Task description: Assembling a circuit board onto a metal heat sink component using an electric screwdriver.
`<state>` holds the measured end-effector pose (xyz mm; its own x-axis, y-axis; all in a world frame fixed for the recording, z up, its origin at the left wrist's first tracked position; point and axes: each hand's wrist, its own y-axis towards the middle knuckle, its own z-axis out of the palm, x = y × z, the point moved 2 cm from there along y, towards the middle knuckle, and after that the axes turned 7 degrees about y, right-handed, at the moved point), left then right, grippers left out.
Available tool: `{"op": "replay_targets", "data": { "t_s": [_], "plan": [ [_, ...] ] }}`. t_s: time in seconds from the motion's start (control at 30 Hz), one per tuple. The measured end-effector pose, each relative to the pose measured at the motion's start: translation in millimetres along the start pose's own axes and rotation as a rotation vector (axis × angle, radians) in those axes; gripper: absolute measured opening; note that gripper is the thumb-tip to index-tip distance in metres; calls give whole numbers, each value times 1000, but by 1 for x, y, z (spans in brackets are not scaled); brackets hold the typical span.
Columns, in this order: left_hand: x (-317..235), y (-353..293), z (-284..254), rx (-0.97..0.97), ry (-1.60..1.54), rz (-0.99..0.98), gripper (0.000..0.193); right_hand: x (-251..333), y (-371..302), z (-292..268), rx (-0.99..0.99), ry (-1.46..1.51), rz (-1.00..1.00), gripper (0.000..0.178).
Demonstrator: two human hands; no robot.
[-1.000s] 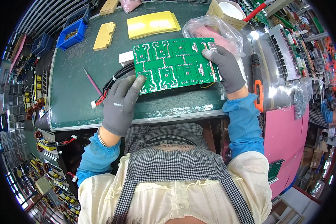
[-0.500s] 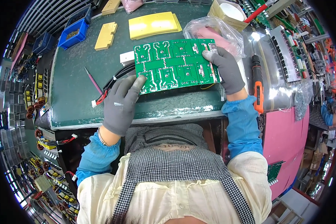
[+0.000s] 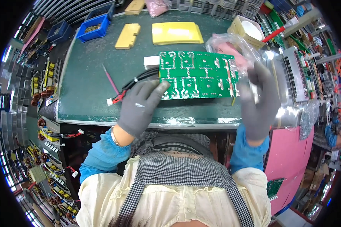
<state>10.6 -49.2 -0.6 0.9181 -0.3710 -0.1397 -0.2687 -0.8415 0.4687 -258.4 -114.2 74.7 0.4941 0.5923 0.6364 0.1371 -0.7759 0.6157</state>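
A green circuit board (image 3: 197,75) with silvery solder tracks faces up over the bench. At its lower left corner my left hand (image 3: 141,108), in a grey glove, grips the edge with the thumb on top. Black and red cables (image 3: 140,80) with a white connector (image 3: 110,101) come out from the board's left side, beside my left hand. My right hand (image 3: 259,104), also gloved in grey, is off the board, just past its right end. Motion smears its fingers, so whether it holds anything is unclear.
Yellow sheets (image 3: 176,33) and a notched yellow piece (image 3: 127,36) lie behind the board. A red pen-like tool (image 3: 110,79) rests at left. Further back are a blue bin (image 3: 93,28) of small parts, a pink-filled plastic bag (image 3: 235,49) and a box (image 3: 247,32) with a white roll.
My right hand has let go of the board's right end and moved right and nearer. The board now sits lower and flatter, with my left hand still at its corner. The view has shifted.
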Motion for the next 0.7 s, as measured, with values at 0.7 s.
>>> {"op": "replay_targets", "data": {
  "t_s": [0.7],
  "plan": [
    [294,139,-48,235,189,-729,45,55,-48,91,596,-114,-301,46]
  ]
}}
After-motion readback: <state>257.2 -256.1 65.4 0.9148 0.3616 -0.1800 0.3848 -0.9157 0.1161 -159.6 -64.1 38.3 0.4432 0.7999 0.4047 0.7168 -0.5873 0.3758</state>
